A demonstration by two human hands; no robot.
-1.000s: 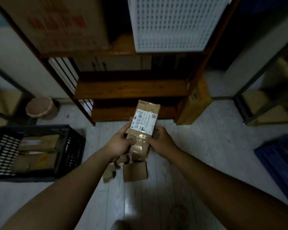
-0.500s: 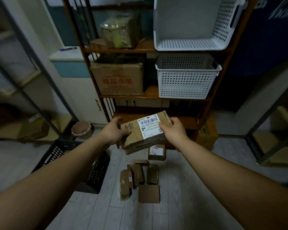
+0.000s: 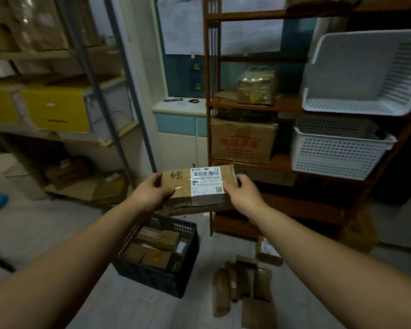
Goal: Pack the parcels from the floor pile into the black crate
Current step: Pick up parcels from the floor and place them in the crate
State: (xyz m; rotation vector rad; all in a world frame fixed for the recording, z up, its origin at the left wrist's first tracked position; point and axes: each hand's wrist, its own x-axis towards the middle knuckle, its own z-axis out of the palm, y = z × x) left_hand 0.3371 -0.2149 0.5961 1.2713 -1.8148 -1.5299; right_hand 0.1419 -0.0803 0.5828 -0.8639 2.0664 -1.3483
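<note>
I hold a brown cardboard parcel [image 3: 197, 188] level at chest height, its white barcode label facing me and black handwriting at its left end. My left hand [image 3: 150, 193] grips the left end and my right hand [image 3: 243, 194] grips the right end. Below the parcel, on the floor, stands the black crate [image 3: 152, 274] with several brown parcels inside. The floor pile [image 3: 244, 281] of several brown parcels lies to the right of the crate, under my right forearm.
A wooden shelf unit [image 3: 209, 138] stands straight ahead with a cardboard carton [image 3: 242, 141] and two white baskets [image 3: 335, 153]. A metal rack [image 3: 119, 115] with yellow boxes [image 3: 55, 110] fills the left. Flattened cardboard lies on the rack's lowest shelf.
The parcel has risen from near the floor to chest height and turned level. The view has lifted and swung left, so the crate now sits under the parcel.
</note>
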